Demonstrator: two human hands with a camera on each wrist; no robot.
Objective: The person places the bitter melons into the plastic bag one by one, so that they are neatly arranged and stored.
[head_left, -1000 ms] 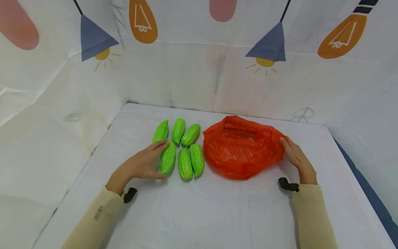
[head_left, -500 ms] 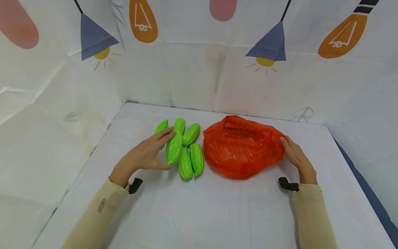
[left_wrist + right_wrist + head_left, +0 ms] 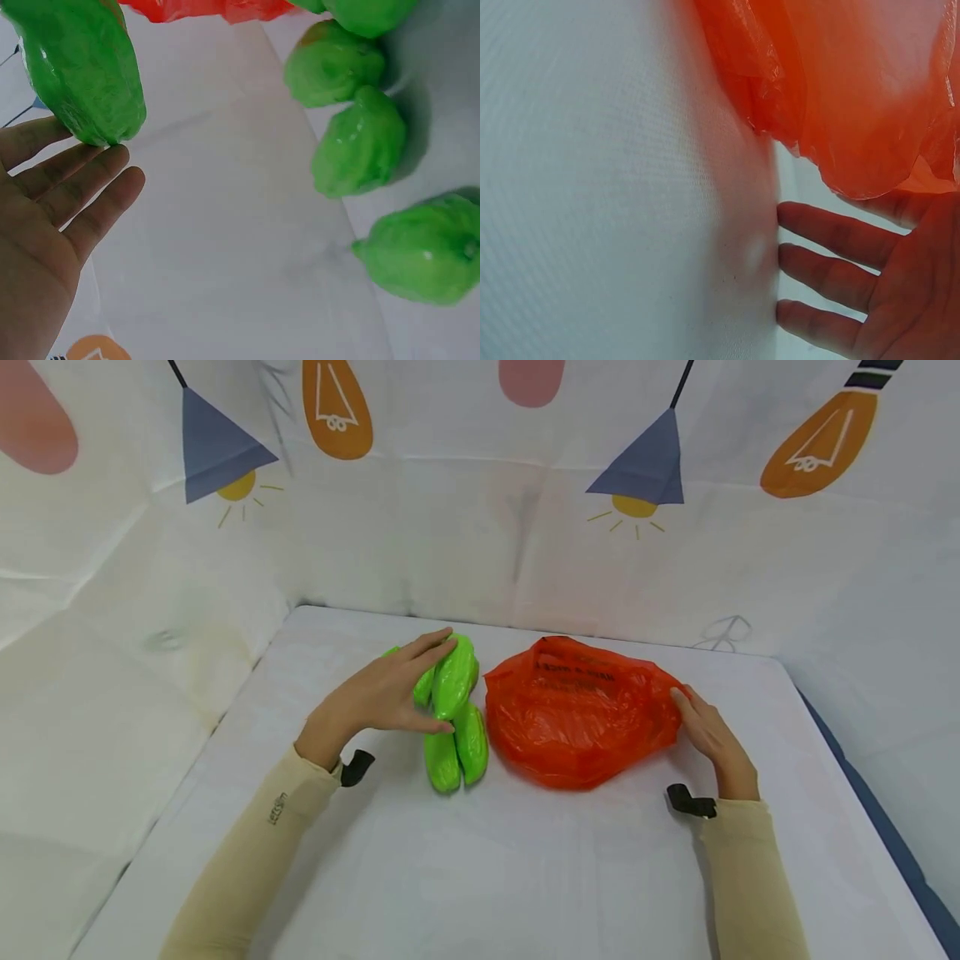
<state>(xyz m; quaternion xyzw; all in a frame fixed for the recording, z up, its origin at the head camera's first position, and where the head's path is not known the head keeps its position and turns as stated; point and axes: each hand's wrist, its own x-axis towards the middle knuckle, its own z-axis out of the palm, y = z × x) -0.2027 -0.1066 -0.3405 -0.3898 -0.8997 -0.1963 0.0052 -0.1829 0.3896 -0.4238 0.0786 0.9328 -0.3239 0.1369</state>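
My left hand (image 3: 382, 692) pinches a glossy green oblong fruit (image 3: 454, 678) between its thumb and fingertips, held above other green fruits of the same kind. In the left wrist view the held fruit (image 3: 82, 71) hangs at the fingertips, apart from several fruits at the right. Two of these, a left one (image 3: 442, 765) and a right one (image 3: 471, 747), lie side by side nearer me; others are partly hidden behind the hand. On the right, my right hand (image 3: 711, 731) pinches the side edge of a crumpled red plastic bag (image 3: 577, 718), its other fingers extended in the right wrist view.
A white-covered table (image 3: 525, 868) carries everything. Behind it hangs a pale cloth wall (image 3: 450, 543) with printed lamps and bulbs. The bag stands just right of the fruits, and a dark blue strip (image 3: 877, 802) runs along the table's right side.
My left hand has gripped the near-left fruit, lifted it and carried it right and away from me over the others, toward the bag. The right hand and the bag stay in place.
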